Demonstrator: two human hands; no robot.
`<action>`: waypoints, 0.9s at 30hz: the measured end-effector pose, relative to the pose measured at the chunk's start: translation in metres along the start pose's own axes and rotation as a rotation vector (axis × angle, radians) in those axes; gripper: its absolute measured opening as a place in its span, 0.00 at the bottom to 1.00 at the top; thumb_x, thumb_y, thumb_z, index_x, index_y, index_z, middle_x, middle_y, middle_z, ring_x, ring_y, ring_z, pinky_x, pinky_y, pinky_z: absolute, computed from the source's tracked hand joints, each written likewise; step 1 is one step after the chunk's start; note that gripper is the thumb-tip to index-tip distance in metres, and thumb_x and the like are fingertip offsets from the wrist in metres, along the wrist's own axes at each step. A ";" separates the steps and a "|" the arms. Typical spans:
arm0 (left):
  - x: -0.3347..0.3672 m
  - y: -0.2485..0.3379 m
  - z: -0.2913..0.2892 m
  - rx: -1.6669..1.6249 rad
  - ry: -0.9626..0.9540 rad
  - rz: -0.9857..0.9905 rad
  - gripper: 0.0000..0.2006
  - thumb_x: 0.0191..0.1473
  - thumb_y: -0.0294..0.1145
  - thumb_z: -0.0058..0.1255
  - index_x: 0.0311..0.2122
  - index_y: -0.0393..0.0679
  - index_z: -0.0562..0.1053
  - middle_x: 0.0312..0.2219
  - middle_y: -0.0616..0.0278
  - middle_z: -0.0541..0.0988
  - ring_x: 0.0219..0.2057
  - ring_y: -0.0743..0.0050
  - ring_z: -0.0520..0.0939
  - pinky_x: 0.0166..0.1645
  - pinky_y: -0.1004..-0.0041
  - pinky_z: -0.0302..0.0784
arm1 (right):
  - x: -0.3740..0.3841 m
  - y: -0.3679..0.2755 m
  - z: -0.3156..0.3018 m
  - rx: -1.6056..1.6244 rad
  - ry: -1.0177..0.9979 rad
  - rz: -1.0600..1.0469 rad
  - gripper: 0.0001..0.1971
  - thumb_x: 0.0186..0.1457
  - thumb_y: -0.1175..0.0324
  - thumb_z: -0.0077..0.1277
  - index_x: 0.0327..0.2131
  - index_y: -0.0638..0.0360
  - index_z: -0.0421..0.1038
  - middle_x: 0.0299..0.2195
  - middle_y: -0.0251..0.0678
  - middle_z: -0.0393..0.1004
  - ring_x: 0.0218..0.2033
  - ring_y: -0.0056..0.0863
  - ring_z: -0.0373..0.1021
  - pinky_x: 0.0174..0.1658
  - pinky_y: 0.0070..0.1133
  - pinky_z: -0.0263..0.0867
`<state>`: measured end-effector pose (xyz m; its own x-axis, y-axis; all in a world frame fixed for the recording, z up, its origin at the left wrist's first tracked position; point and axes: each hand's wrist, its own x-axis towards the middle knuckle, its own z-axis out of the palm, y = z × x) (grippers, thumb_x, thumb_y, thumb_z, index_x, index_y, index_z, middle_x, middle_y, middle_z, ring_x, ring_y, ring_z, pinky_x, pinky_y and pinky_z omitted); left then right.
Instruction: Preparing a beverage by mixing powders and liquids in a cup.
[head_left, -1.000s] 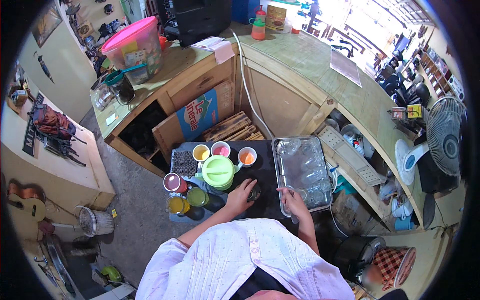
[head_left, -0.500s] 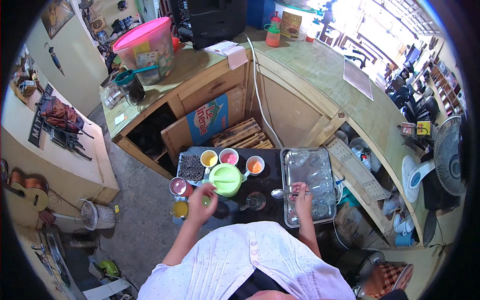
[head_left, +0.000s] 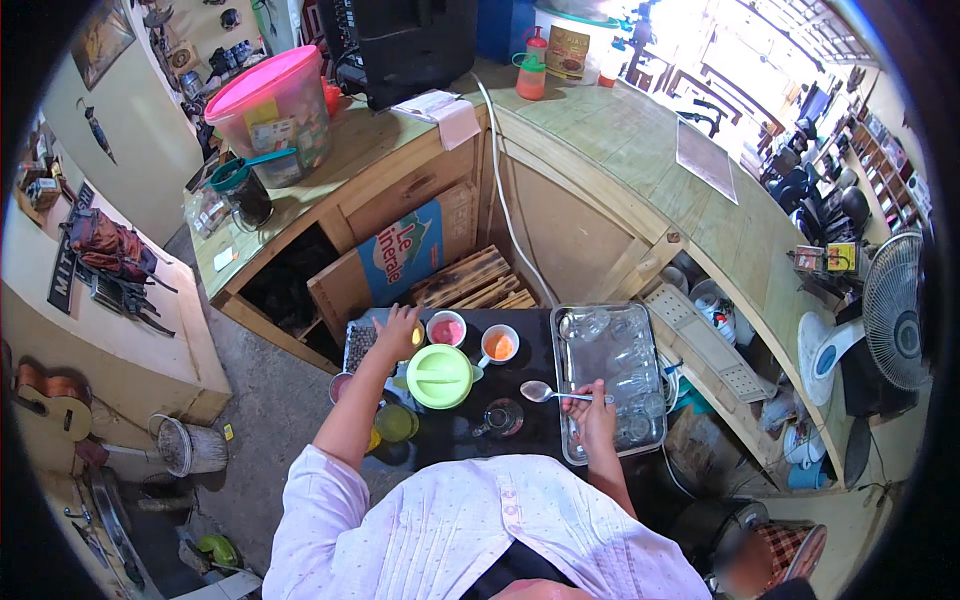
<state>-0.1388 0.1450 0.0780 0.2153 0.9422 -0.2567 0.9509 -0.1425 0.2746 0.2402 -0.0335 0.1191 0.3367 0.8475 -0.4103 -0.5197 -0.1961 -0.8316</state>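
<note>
My left hand reaches over the back left of the dark table, fingers spread, at a white cup of yellow contents; whether they touch is unclear. In my right hand is a metal spoon, its bowl pointing left. Between my hands stands a pitcher with a light green lid. Behind it are a cup of pink contents and a cup of orange contents. A clear glass mug sits nearer me. My left forearm partly hides a tray of dark round pieces.
A metal tray of several clear glasses lies on the right. A greenish glass stands beside my left forearm. Beyond the table, a wooden counter curves around, with a cardboard box below. A fan is far right.
My left hand has moved away from me, from beside the pitcher to the yellow cup. My right hand still holds the spoon, now slightly lower in view. The whole view has shifted a little.
</note>
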 end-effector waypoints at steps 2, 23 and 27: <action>0.015 0.010 -0.003 0.033 -0.035 0.030 0.44 0.40 0.39 0.66 0.63 0.57 0.56 0.63 0.56 0.60 0.67 0.51 0.52 0.58 0.21 0.44 | -0.002 0.000 -0.005 0.018 0.045 0.005 0.20 0.66 0.52 0.39 0.31 0.60 0.64 0.26 0.40 0.70 0.25 0.34 0.73 0.30 0.28 0.72; 0.047 0.014 0.020 -0.116 0.091 0.334 0.46 0.25 0.40 0.72 0.55 0.43 0.64 0.51 0.48 0.70 0.56 0.47 0.70 0.62 0.45 0.61 | -0.010 0.002 -0.029 0.101 0.034 0.035 0.20 0.66 0.52 0.41 0.31 0.60 0.65 0.26 0.40 0.71 0.26 0.32 0.73 0.32 0.26 0.71; 0.032 0.038 -0.034 -0.416 0.387 0.396 0.45 0.20 0.33 0.72 0.50 0.39 0.65 0.45 0.47 0.68 0.50 0.45 0.71 0.56 0.56 0.69 | -0.002 -0.006 -0.046 0.103 0.087 -0.031 0.21 0.65 0.50 0.42 0.30 0.61 0.65 0.26 0.41 0.71 0.25 0.32 0.73 0.31 0.26 0.72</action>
<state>-0.1035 0.1800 0.1114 0.3602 0.8949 0.2636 0.6360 -0.4423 0.6323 0.2791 -0.0568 0.1079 0.4182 0.8055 -0.4197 -0.5841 -0.1153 -0.8034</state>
